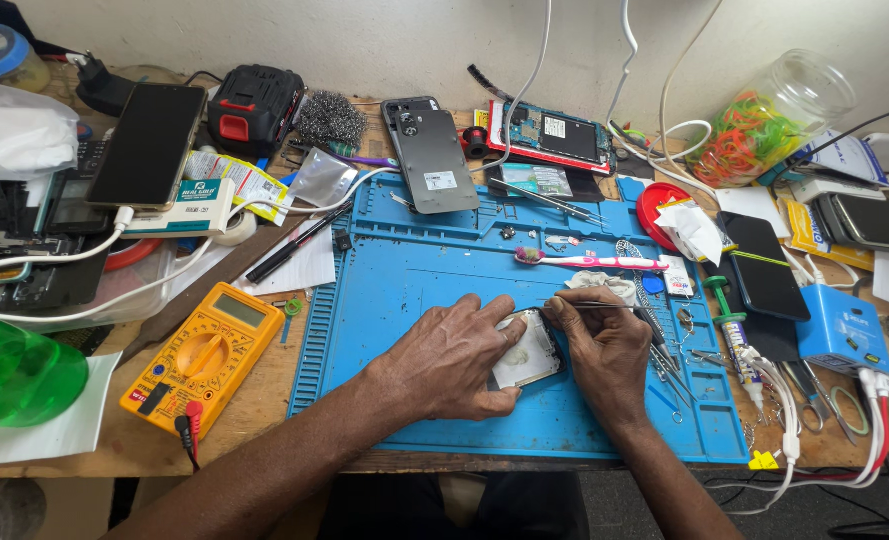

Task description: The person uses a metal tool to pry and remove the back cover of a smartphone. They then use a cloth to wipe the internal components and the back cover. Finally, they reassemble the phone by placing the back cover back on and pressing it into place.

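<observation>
My left hand (452,358) lies flat over a small opened device with a pale inner plate (527,352) on the blue work mat (405,280), pinning it down. My right hand (605,352) grips thin metal tweezers (605,306), whose tip meets the device's top edge near my left fingertips. Both hands touch the device, and most of its left side is hidden under my left palm.
A yellow multimeter (205,356) lies left of the mat, a green bottle (15,372) at far left. A pink toothbrush (590,262), a phone back cover (431,154), a circuit board (555,135), a plastic jar of rubber bands (770,118), phones, chargers and cables crowd the bench.
</observation>
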